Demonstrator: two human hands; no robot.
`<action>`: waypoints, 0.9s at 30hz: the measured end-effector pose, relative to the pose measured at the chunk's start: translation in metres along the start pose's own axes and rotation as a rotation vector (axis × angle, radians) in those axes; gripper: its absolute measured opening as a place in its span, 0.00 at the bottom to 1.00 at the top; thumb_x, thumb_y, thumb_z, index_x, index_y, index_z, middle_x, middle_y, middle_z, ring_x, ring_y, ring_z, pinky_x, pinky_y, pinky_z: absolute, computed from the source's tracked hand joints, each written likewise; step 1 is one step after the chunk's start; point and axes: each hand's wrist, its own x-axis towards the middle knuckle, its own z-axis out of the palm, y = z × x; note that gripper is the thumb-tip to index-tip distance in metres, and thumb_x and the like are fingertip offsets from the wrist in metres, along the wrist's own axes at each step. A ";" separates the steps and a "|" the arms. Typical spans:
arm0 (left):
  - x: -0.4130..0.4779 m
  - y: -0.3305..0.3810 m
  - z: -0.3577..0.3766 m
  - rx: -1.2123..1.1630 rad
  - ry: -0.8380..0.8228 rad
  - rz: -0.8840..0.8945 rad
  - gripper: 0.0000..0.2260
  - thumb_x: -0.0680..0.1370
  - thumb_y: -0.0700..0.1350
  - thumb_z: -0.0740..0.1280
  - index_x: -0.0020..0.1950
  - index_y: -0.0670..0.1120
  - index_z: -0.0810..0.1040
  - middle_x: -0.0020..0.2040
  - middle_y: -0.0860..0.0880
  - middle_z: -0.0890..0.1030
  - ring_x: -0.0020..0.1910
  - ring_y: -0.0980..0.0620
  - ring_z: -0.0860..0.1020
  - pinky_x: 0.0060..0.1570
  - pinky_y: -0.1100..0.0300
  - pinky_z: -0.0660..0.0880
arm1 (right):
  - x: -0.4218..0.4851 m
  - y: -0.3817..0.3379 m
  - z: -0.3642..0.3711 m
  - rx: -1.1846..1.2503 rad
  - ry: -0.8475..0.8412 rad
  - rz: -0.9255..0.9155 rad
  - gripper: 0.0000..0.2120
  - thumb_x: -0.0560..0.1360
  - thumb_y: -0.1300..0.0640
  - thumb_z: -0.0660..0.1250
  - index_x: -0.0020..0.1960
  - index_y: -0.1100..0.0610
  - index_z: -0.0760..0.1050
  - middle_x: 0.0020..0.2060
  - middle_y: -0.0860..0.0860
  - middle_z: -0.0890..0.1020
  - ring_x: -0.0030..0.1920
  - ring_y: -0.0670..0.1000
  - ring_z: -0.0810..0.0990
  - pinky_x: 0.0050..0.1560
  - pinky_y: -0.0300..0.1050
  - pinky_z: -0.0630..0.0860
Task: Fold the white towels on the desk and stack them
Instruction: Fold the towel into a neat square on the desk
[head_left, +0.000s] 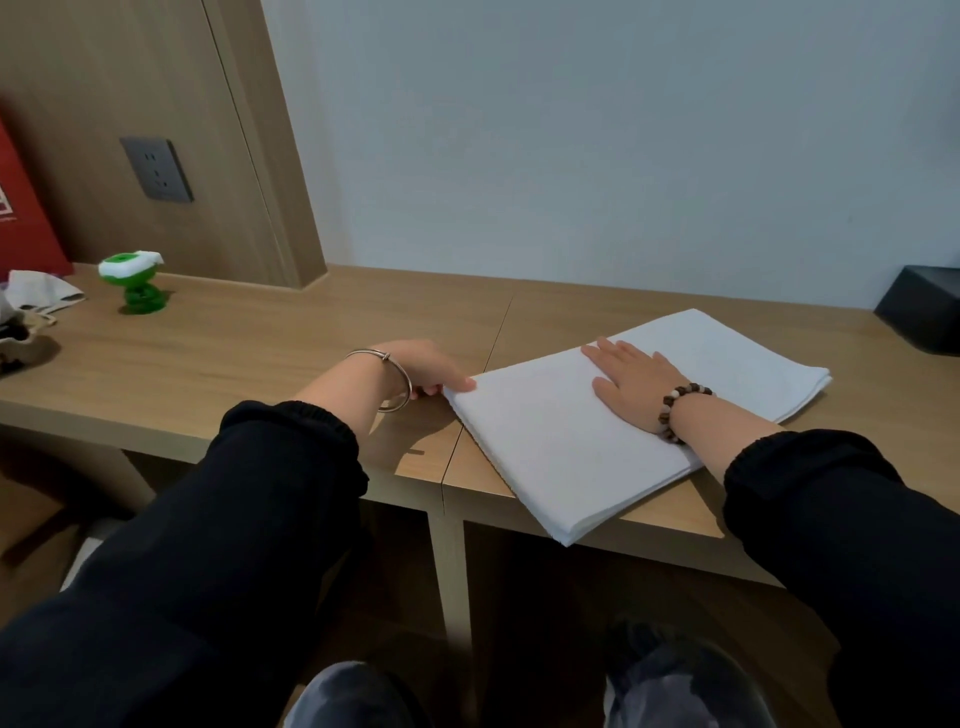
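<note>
At the desk's (234, 353) front edge, my right hand (631, 379) lies flat on the folded white towel (545, 447), fingers straight and spread, apparently pinning the layers so they don't slip. My left hand (421, 366) pinches the towel's left corner, thumb on top and fingers curled beneath, seemingly to square it up. The towel sits skewed, its near corner overhanging the front edge.

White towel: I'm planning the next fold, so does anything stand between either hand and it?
Nothing visible does. The left hand pinches the left corner of the white towel, and the right hand lies flat on top of it. The green toy and the black box sit off to either side.
</note>
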 end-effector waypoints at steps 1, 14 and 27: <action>0.001 0.001 0.001 0.014 0.011 -0.010 0.15 0.77 0.51 0.67 0.53 0.40 0.78 0.38 0.48 0.71 0.43 0.48 0.69 0.42 0.60 0.66 | -0.001 0.000 -0.001 0.003 -0.001 0.004 0.25 0.81 0.46 0.43 0.77 0.46 0.44 0.77 0.47 0.45 0.77 0.49 0.45 0.73 0.56 0.44; 0.012 0.025 0.035 0.424 0.413 0.163 0.20 0.80 0.51 0.59 0.71 0.49 0.67 0.71 0.45 0.65 0.71 0.43 0.59 0.67 0.48 0.61 | -0.003 -0.049 0.001 0.078 -0.005 0.452 0.27 0.79 0.43 0.40 0.77 0.46 0.41 0.77 0.48 0.41 0.77 0.52 0.40 0.70 0.68 0.40; 0.001 0.015 0.094 0.463 0.357 0.160 0.27 0.78 0.63 0.43 0.76 0.56 0.48 0.78 0.53 0.46 0.77 0.48 0.44 0.69 0.35 0.47 | -0.029 0.018 -0.008 0.065 0.000 0.406 0.28 0.80 0.42 0.41 0.78 0.48 0.43 0.77 0.49 0.43 0.77 0.53 0.44 0.74 0.59 0.43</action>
